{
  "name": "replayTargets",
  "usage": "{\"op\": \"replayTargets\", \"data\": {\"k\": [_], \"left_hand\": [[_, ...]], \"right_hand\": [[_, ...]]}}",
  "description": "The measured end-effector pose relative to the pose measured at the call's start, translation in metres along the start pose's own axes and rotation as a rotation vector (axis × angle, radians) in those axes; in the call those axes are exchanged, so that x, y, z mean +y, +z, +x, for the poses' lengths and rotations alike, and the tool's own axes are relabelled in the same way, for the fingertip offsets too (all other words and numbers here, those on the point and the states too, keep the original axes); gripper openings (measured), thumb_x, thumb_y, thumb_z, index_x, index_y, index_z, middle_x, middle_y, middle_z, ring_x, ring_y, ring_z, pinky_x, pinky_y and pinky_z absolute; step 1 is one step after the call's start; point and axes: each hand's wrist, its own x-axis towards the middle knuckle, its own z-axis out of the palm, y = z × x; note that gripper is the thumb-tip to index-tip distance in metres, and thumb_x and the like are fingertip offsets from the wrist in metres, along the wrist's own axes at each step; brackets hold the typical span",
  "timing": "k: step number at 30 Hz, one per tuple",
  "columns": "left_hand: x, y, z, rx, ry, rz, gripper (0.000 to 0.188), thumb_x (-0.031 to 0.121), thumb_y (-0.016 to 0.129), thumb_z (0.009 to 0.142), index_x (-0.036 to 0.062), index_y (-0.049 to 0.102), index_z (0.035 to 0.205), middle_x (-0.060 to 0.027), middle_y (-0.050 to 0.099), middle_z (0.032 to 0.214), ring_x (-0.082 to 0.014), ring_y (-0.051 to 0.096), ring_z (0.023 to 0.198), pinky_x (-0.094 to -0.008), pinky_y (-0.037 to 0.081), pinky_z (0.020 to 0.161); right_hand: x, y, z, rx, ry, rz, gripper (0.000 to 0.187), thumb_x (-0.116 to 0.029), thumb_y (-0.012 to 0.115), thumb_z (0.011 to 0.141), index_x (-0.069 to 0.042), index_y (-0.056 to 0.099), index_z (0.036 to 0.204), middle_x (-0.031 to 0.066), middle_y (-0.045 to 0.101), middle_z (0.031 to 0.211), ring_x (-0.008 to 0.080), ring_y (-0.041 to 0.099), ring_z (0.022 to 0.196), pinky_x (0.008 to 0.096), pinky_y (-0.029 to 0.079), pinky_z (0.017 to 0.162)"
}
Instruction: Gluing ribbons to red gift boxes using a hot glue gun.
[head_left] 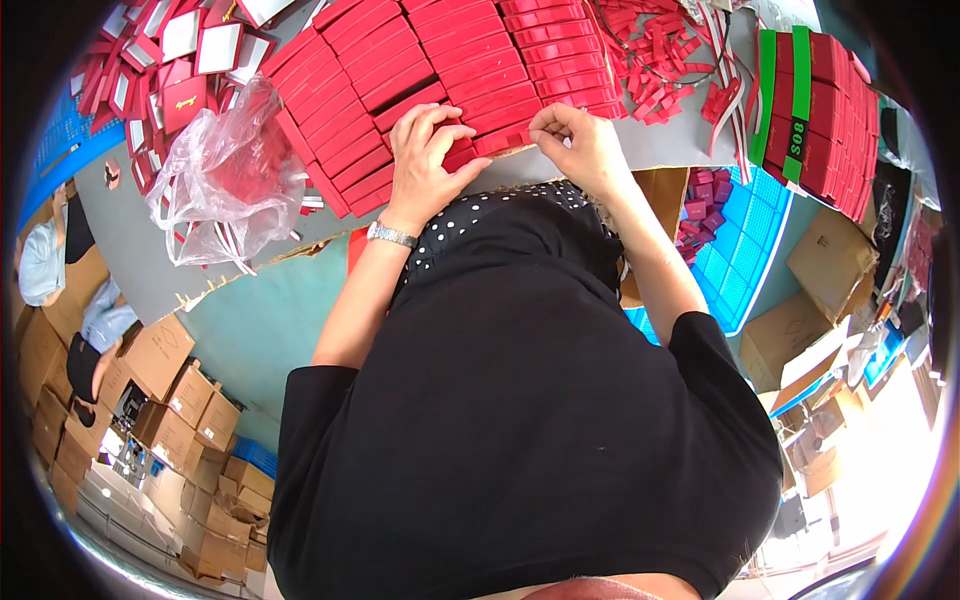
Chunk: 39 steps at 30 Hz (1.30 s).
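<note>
Rows of flat red boxes lie overlapping like shingles on a grey table. Both hands are at the near end of the rows, by the table's edge. My left hand, with a silver watch on its wrist, curls its fingers over the nearest red box. My right hand pinches the same box's other end between thumb and fingertips. The box lies in line with the end of the middle row.
A crumpled clear plastic bag lies left of the rows, with open white-lined red boxes behind it. Small red pieces and a green-strapped red stack are on the right. Blue crate, cardboard cartons, another person.
</note>
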Motion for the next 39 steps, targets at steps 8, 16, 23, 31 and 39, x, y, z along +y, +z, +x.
{"op": "replayTargets", "data": {"k": [8, 16, 23, 31, 39], "left_hand": [[0.000, 0.003, 0.001, 0.025, 0.064, 0.044, 0.027, 0.031, 0.082, 0.069, 0.0181, 0.072, 0.091, 0.0005, 0.059, 0.115, -0.0245, 0.046, 0.121, -0.0435, 0.032, 0.101], [0.002, 0.010, 0.001, 0.043, 0.117, 0.114, 0.021, 0.028, 0.081, 0.071, 0.0200, 0.072, 0.089, 0.0034, 0.060, 0.110, -0.0236, 0.048, 0.119, -0.0424, 0.030, 0.101], [0.004, 0.013, 0.002, 0.056, 0.100, 0.095, 0.019, 0.025, 0.081, 0.071, 0.0185, 0.071, 0.086, 0.0038, 0.061, 0.109, -0.0235, 0.049, 0.118, -0.0422, 0.031, 0.100], [0.007, 0.014, 0.006, 0.006, 0.238, 0.190, 0.029, 0.022, 0.076, 0.074, 0.0269, 0.073, 0.102, 0.0033, 0.059, 0.108, -0.0230, 0.048, 0.114, -0.0436, 0.032, 0.097], [0.013, 0.010, 0.010, -0.099, 0.331, 0.295, 0.038, 0.022, 0.073, 0.078, 0.0274, 0.071, 0.116, 0.0050, 0.059, 0.110, -0.0219, 0.047, 0.111, -0.0434, 0.030, 0.094]], "right_hand": [[0.004, 0.004, 0.004, 0.004, -0.024, -0.110, 0.013, -0.015, 0.070, 0.083, -0.006, 0.070, 0.093, 0.0056, 0.071, 0.079, 0.0151, 0.066, 0.069, 0.0295, 0.052, 0.066], [-0.001, 0.007, 0.003, 0.065, -0.063, -0.151, 0.013, -0.017, 0.070, 0.082, -0.008, 0.070, 0.092, 0.0051, 0.069, 0.076, 0.0187, 0.066, 0.068, 0.0317, 0.053, 0.065], [0.006, 0.017, 0.005, 0.189, -0.169, -0.260, 0.012, -0.016, 0.072, 0.082, -0.009, 0.069, 0.092, 0.0036, 0.065, 0.075, 0.0171, 0.063, 0.065, 0.0300, 0.051, 0.062], [0.006, 0.016, 0.005, 0.186, -0.149, -0.322, 0.012, -0.019, 0.072, 0.081, -0.011, 0.068, 0.089, 0.0040, 0.066, 0.077, 0.0216, 0.065, 0.069, 0.0334, 0.052, 0.064], [0.019, 0.004, -0.001, 0.473, -0.227, -0.280, 0.011, -0.014, 0.074, 0.079, -0.009, 0.066, 0.085, 0.0066, 0.064, 0.077, 0.0242, 0.066, 0.071, 0.0365, 0.054, 0.062]]}}
